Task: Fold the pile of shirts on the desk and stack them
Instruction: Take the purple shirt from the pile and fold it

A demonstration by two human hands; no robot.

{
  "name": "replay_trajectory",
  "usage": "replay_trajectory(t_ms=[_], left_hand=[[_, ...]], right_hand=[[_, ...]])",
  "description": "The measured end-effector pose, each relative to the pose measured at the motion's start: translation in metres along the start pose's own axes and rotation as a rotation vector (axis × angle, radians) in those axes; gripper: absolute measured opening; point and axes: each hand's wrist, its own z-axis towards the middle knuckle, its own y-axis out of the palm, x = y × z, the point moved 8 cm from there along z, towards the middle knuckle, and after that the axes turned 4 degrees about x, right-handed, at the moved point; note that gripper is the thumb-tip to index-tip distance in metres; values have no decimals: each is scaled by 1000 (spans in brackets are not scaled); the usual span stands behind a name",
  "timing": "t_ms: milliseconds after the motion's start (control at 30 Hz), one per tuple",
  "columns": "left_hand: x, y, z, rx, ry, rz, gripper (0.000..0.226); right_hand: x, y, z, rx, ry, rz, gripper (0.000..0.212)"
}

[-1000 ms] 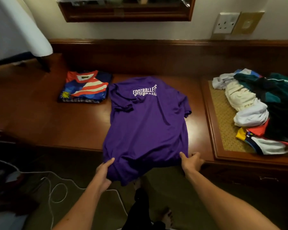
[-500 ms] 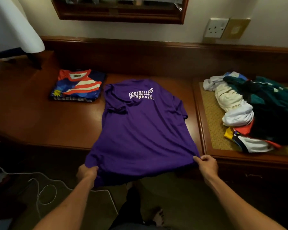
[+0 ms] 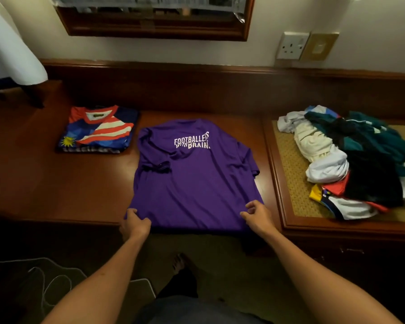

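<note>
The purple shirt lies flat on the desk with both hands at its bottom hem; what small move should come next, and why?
Probably fold the left side inward. The purple shirt lies spread print-up, its hem pinched by the left hand and right hand, and its left sleeve is already tucked in. The folded flag-pattern shirt shows the compact shape to match.

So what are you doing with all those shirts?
A person is folding shirts at a wooden desk. Both hands hold the near hem of a purple T-shirt spread flat with its white lettering up: the left hand pinches one bottom corner, the right hand the other. A folded red, white and blue jersey tops a small stack to the left. On the right, a jumbled pile of unfolded shirts waits on a woven mat.
</note>
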Motion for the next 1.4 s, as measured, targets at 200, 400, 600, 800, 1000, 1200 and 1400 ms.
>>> replay_trajectory(t_ms=[200,400,600,800,1000,1200,1400], left_hand=[[64,-10,50,30,158,-48,40],[115,11,145,3,293,-204,13],[168,21,158,-127,193,-318,39],[137,66,252,-210,45,-256,36],[160,-23,299,-118,115,-287,28],[209,-97,329,-111,181,-405,31],[216,-122,372,-93,422,256,9]], right_hand=[[-41,9,57,-13,-28,-13,19],[-98,21,111,19,-44,-82,16],[-183,87,152,-125,-126,-153,19],[-279,167,190,-296,-279,-267,18],[-385,236,229,-372,-514,-401,24],[-432,303,254,-506,-727,-775,65],[-428,320,278,-480,-570,-731,23]])
